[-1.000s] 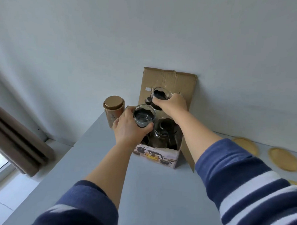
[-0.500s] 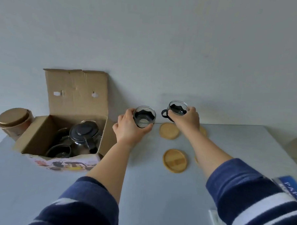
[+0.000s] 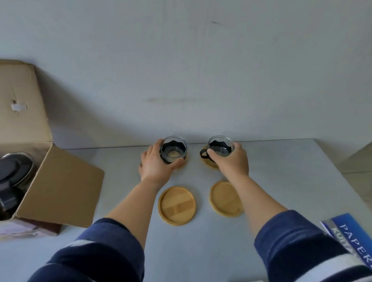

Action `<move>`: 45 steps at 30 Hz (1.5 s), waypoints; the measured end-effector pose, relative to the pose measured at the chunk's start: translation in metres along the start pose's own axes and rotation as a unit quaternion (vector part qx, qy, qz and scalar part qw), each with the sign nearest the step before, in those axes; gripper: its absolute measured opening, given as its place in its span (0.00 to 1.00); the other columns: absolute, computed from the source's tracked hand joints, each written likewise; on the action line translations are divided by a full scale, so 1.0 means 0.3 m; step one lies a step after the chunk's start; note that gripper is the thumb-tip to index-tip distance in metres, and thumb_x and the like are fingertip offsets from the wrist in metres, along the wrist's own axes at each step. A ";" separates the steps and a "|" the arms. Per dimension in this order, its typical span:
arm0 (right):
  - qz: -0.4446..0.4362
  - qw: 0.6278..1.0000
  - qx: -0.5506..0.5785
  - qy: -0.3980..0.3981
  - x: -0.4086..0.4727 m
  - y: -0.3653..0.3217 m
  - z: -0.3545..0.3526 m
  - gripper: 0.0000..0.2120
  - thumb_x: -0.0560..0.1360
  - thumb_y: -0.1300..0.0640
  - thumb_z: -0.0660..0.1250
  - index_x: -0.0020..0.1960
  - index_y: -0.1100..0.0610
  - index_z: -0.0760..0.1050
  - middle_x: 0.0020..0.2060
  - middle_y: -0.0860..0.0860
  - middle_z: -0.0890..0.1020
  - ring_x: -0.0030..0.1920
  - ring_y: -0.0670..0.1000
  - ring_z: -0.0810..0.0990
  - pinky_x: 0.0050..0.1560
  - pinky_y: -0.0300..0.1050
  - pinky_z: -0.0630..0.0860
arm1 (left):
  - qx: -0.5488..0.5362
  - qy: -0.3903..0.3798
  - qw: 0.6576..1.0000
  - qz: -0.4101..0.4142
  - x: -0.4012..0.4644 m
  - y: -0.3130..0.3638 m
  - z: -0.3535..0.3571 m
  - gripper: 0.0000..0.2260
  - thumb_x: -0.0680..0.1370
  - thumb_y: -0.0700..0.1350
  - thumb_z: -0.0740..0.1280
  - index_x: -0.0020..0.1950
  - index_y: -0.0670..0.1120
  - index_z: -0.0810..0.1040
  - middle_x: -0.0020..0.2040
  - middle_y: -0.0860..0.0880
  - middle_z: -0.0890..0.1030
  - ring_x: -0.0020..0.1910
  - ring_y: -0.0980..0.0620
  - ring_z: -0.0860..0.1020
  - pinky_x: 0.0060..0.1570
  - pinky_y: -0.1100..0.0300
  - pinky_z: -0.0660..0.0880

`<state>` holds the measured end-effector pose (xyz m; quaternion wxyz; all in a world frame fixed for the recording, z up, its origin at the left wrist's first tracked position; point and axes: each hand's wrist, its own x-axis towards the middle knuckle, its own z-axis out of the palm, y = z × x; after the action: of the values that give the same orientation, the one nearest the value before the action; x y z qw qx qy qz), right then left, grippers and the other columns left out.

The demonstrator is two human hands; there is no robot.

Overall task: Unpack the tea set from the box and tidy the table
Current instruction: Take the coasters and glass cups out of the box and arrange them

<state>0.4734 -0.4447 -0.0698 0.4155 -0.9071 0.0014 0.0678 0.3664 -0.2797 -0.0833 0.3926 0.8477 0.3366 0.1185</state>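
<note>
Each hand's fingers [image 3: 159,145] wrap a glass cup [image 3: 173,150]

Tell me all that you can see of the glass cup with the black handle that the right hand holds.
The small clear glass cup stands upright with its mouth open. A black wavy-edged sleeve wraps its lower part, and a black loop handle points left. The right hand grips it from the near side. It sits on or just above a round wooden coaster, near the wall.
</note>
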 end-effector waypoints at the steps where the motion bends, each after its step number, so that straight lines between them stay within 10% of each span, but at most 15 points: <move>1: -0.005 1.000 -0.002 -0.005 0.010 0.010 0.010 0.38 0.64 0.40 0.75 0.68 0.55 0.67 0.62 0.53 0.72 0.60 0.55 0.76 0.54 0.47 0.74 | 0.006 0.001 1.000 0.002 0.010 -0.005 0.011 0.34 0.71 0.59 0.71 0.74 0.54 0.61 0.71 0.53 0.69 0.73 0.48 0.61 0.68 0.47 0.61; 14: -0.003 0.990 -0.138 -0.029 -0.010 -0.010 -0.032 0.53 0.65 0.32 0.70 0.77 0.54 0.49 0.74 0.56 0.59 0.74 0.60 0.57 0.72 0.58 0.58 | 0.114 -0.002 0.993 0.012 -0.040 0.008 -0.053 0.47 0.72 0.61 0.70 0.79 0.48 0.44 0.79 0.50 0.53 0.78 0.47 0.48 0.74 0.46 0.53; 27: -0.241 0.932 -0.244 -0.117 -0.519 -0.519 0.207 0.21 0.77 0.49 0.63 0.69 0.49 0.67 0.67 0.55 0.68 0.69 0.59 0.63 0.66 0.53 0.63 | 0.183 0.163 0.968 0.045 -0.188 -0.227 -0.828 0.26 0.77 0.46 0.64 0.75 0.51 0.62 0.74 0.49 0.67 0.75 0.46 0.59 0.73 0.46 0.56; 37: -0.368 0.894 -0.180 -0.182 -0.920 -0.813 0.606 0.17 0.77 0.52 0.63 0.66 0.52 0.72 0.62 0.50 0.75 0.63 0.54 0.73 0.62 0.53 0.72 | 0.254 0.064 0.965 -0.010 -0.258 -0.594 -1.139 0.27 0.73 0.53 0.70 0.71 0.51 0.68 0.67 0.50 0.75 0.65 0.48 0.73 0.61 0.51 0.74; 45: -0.393 0.816 -0.348 -0.243 -0.950 -0.973 0.831 0.23 0.77 0.45 0.62 0.67 0.55 0.71 0.63 0.54 0.77 0.63 0.57 0.74 0.65 0.55 0.65 | 0.360 -0.048 0.923 -0.125 -0.239 -0.659 -1.173 0.40 0.65 0.69 0.68 0.70 0.49 0.71 0.80 0.50 0.47 0.78 0.45 0.44 0.74 0.39 0.49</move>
<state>0.1778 -0.0811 0.0246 0.0505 -0.8685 -0.4800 0.1130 0.0547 -0.0291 0.0073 0.0885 0.8876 0.4405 -0.1020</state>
